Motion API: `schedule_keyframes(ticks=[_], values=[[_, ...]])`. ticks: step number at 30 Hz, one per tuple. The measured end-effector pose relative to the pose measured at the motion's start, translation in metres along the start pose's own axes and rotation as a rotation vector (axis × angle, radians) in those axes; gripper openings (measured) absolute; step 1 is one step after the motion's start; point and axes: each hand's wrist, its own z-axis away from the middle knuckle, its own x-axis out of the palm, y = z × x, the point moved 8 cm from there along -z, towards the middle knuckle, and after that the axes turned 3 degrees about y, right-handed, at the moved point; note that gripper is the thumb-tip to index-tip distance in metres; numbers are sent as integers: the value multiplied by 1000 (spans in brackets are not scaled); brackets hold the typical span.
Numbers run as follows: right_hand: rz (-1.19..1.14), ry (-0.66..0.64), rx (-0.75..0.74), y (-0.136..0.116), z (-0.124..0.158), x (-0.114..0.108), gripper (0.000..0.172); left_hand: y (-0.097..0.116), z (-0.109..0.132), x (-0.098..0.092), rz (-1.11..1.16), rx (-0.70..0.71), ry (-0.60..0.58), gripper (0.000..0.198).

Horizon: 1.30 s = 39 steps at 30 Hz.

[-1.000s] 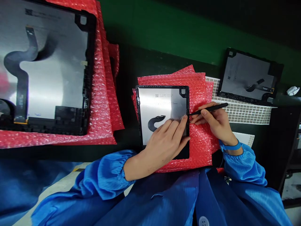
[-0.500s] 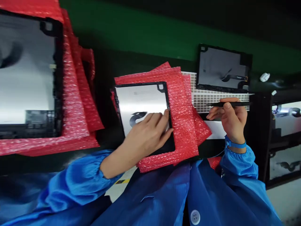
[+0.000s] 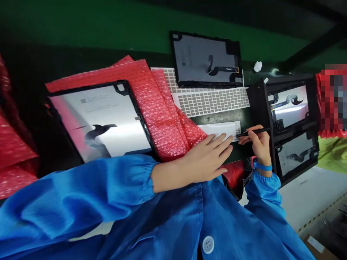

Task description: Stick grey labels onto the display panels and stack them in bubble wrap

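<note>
My right hand (image 3: 258,144) is closed around black tweezers (image 3: 255,132), whose tips touch the right end of a mostly bare white sticker sheet (image 3: 219,129). A few columns of small grey labels are left at that end. My left hand (image 3: 207,159) lies flat with fingers stretched, its fingertips on the sheet's lower edge. Left of the hands, a display panel (image 3: 127,119) with a silver back and a dark flex cable (image 3: 99,135) rests on red bubble-wrap bags (image 3: 159,122). A small grey label (image 3: 137,118) sits at the panel's right edge. My left sleeve covers its lower edge.
Behind the hands, another display panel (image 3: 199,61) lies on label sheets (image 3: 214,102). At right, a black tray (image 3: 257,104) holds two more panels. Crumpled white paper (image 3: 257,66) lies at the back. More red bubble wrap (image 3: 13,151) is at far left.
My left hand has left the panel and moved right onto the sticker sheet. The tweezers in my right hand have come down to the sheet's end. The view has swung right.
</note>
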Motion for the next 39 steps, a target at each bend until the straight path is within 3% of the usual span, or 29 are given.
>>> schedule_keyframes(ticks=[3, 6, 15, 25, 30, 32, 35, 37, 39], values=[[12, -4, 3, 10, 7, 1, 41, 2, -18, 32, -11, -20, -129, 79], [7, -10, -20, 14, 9, 1, 42, -2, -23, 43, -20, -58, -188, 79], [42, -37, -51, 18, 7, 0, 38, -5, -22, 46, 14, -58, -247, 77], [-6, -66, -24, 20, 1, -1, 40, -7, -23, 49, 5, -50, -228, 80], [-82, -25, -42, 0, 4, -8, 37, -6, -27, 51, 47, -36, -212, 84], [-113, -18, -96, -20, 4, -7, 31, -1, -22, 37, 86, -34, -174, 84], [-176, -51, -207, -59, 1, 12, 25, 3, 2, -12, 125, -55, 27, 69], [-211, -107, -263, -85, -3, 41, 23, -6, 36, -49, 185, -155, 170, 49], [-232, -179, -298, -109, -7, 82, 21, -29, 84, -77, 276, -367, 301, 37]])
